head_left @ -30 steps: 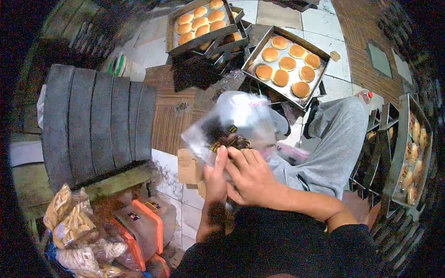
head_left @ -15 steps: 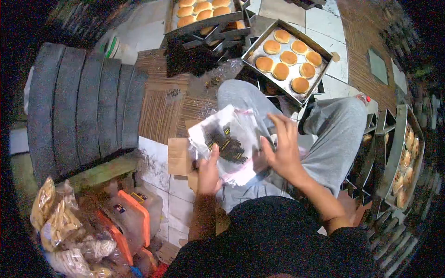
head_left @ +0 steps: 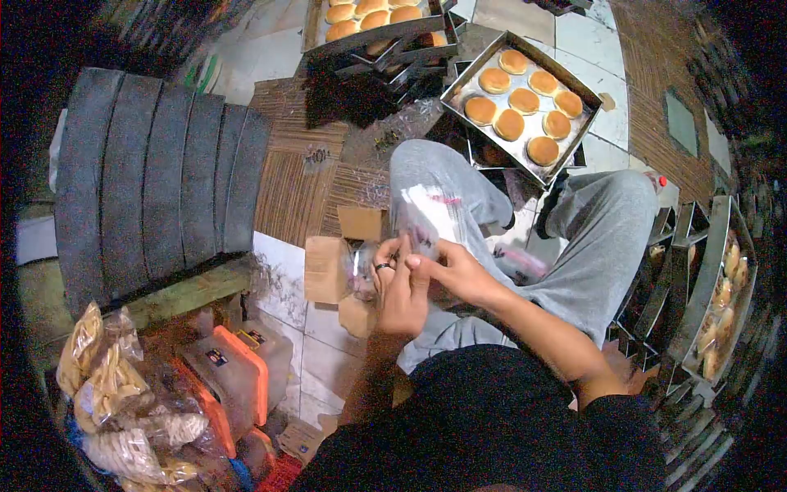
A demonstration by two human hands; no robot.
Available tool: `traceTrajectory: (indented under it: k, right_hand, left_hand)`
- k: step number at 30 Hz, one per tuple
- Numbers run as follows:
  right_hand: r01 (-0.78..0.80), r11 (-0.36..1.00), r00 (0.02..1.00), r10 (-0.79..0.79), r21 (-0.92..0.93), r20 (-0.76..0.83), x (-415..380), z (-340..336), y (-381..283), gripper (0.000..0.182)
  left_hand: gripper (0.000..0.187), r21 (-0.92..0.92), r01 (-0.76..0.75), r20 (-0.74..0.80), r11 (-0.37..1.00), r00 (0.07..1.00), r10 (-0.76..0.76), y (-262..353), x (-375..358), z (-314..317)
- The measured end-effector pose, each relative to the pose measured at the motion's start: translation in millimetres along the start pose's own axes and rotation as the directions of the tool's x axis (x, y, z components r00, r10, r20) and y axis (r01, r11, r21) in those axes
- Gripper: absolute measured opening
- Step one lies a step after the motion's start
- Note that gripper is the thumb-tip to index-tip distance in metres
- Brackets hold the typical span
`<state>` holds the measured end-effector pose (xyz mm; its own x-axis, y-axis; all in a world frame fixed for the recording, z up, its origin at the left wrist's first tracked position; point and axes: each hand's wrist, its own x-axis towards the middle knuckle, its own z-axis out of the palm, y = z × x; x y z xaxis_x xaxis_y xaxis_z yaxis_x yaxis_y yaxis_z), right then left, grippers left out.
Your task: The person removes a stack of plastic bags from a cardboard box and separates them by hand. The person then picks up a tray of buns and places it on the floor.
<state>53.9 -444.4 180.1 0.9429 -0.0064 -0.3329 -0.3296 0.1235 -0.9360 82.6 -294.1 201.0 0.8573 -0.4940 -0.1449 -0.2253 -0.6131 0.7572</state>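
Between my hands, over my lap, is a stack of clear printed plastic bags [head_left: 426,209], bunched or bent, with its upper part resting toward my left knee. My left hand [head_left: 402,299], with a dark ring on one finger, is closed around the bags from the left. My right hand [head_left: 463,275] meets it from the right, thumb and fingers pinched on the edge of the bags. The fingers partly hide the lower part of the stack. Just left of my hands sits an open cardboard box [head_left: 326,271].
A tray of round golden buns [head_left: 522,102] rests on other trays ahead. Another bun tray [head_left: 369,31] is stacked at the top. Dark grey stacked slabs [head_left: 156,180] stand left. Bagged goods [head_left: 115,394] and orange-lidded containers [head_left: 238,369] lie lower left; a filled tray [head_left: 713,303] is right.
The bag stack, spread flat before, is now bunched between my hands. My right hand has moved left and closed onto it, and my left hand has turned, its back now showing.
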Motion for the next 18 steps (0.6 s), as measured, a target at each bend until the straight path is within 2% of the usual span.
traceTrajectory:
  k: [2,4,5,6,8,10,11,12,13,15,16,18]
  right_hand:
    - [-0.024,1.000,1.000,0.024,0.010,0.007,1,-4,1,0.047]
    - [-0.048,0.999,0.999,0.048,0.021,0.021,2,-7,3,0.047]
    - [-0.105,0.990,0.994,0.101,0.092,0.044,3,-8,9,0.045]
    - [-0.162,0.974,0.986,0.152,0.160,0.072,5,-10,15,0.043]
    - [-0.166,0.970,0.984,0.153,0.176,0.088,9,-15,26,0.042]
    - [-0.174,0.966,0.982,0.157,0.193,0.101,11,-14,38,0.041]
    - [-0.139,0.938,0.990,0.125,0.318,0.066,12,-12,44,0.041]
    - [-0.100,0.893,0.995,0.098,0.438,0.027,12,-10,43,0.041]
    - [-0.097,0.891,0.995,0.095,0.444,0.027,12,-10,43,0.041]
    - [-0.121,0.815,0.989,0.146,0.567,0.001,11,-13,38,0.041]
    - [-0.114,0.814,0.990,0.141,0.570,-0.003,10,-17,36,0.041]
    - [-0.124,0.958,0.992,0.111,0.260,0.063,8,-24,33,0.040]
  left_hand:
    - [0.060,0.012,-0.007,-0.036,1.000,0.999,0.008,-8,5,0]
    - [0.065,-0.096,0.012,-0.037,0.995,0.999,-0.015,-20,10,-4]
    - [0.065,-0.088,0.011,-0.036,0.996,0.999,-0.014,-22,11,-5]
    - [0.064,-0.039,0.017,-0.046,0.999,0.999,-0.019,-22,11,-6]
    - [0.064,0.014,0.021,-0.054,1.000,0.998,-0.020,-29,13,-7]
    - [0.057,0.148,0.006,0.021,0.989,1.000,-0.009,-37,16,-8]
    - [0.057,0.154,0.003,0.024,0.988,1.000,-0.006,-39,17,-8]
    - [0.052,-0.097,0.156,0.017,0.983,0.988,-0.155,-34,19,-10]
    - [0.047,-0.340,0.296,0.046,0.893,0.953,-0.299,-31,20,-11]
    - [0.044,-0.348,0.248,0.008,0.904,0.965,-0.261,-33,22,-9]
    - [0.040,-0.360,0.200,-0.028,0.911,0.974,-0.225,-33,24,-8]
    - [0.039,-0.382,0.208,-0.024,0.900,0.972,-0.235,-21,24,-8]
